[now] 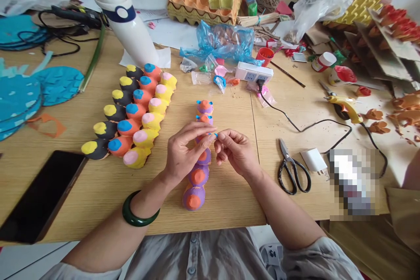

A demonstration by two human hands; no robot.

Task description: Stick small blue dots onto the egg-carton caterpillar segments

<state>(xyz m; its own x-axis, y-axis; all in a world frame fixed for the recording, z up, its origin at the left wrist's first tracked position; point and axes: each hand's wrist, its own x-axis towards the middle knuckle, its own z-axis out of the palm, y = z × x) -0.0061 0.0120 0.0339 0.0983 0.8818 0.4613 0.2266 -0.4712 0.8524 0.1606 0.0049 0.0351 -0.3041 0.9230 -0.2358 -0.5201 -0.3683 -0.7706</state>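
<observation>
A strip of purple egg-carton cups [193,200] topped with orange lumps lies lengthwise in front of me. Its two far cups carry small blue bits at their sides. My left hand [185,151] is closed over the third cup, thumb on the near side and fingers on the far side, hiding much of it. At that cup's right side, my right hand [234,148] pinches a small blue clay piece [215,135] between thumb and forefinger. Its other fingers are curled. Both hands' fingertips nearly meet there.
Painted black, orange and yellow cup rows [126,127] stand left, beside a dark phone [42,194]. Scissors [290,170], a charger [314,160] and a cable lie right. A power strip [254,71], blue plastic bag [225,41] and white bottle [131,30] stand behind. A person's sleeve [403,214] shows far right.
</observation>
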